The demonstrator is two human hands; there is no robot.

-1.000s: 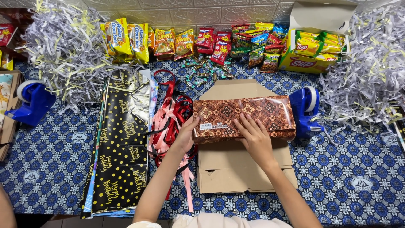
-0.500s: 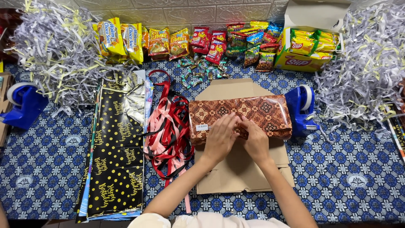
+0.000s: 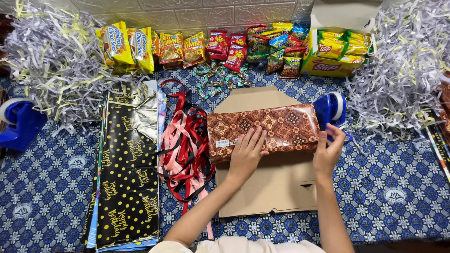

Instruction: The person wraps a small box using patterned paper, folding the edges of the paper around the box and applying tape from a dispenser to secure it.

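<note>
I am pressing my left hand (image 3: 246,152) flat on the front face of the wrapped box (image 3: 262,129), fingers spread and pointing up toward its top edge, palm near its lower edge. The box, covered in brown patterned paper, is lying lengthwise across an opened flat cardboard carton (image 3: 269,187) in the middle of the surface (image 3: 393,187), which is showing a blue patterned cloth. A small white sticker is sitting at the box's lower left corner, just beside my left thumb.

My right hand (image 3: 328,150) is resting at the right end of the box, fingers loosely curled and reaching up toward the blue tape dispenser (image 3: 332,110) that is standing just beside that end. I cannot tell whether the fingertips are pinching a strip of tape or only touching the dispenser's edge.

To the left of the carton, a tangle of red, pink and black ribbons (image 3: 185,145) is lying touching the carton's left side. Farther left, a stack of black wrapping sheets (image 3: 126,178) with gold dots and lettering is stretching toward me. A second blue tape dispenser (image 3: 18,124) is sitting at the far left edge. Piles of shredded paper (image 3: 51,61) are heaped at both back corners, and a row of snack packets (image 3: 197,47) is lining the wall, with an open yellow box (image 3: 328,65) of packets at the right.
</note>
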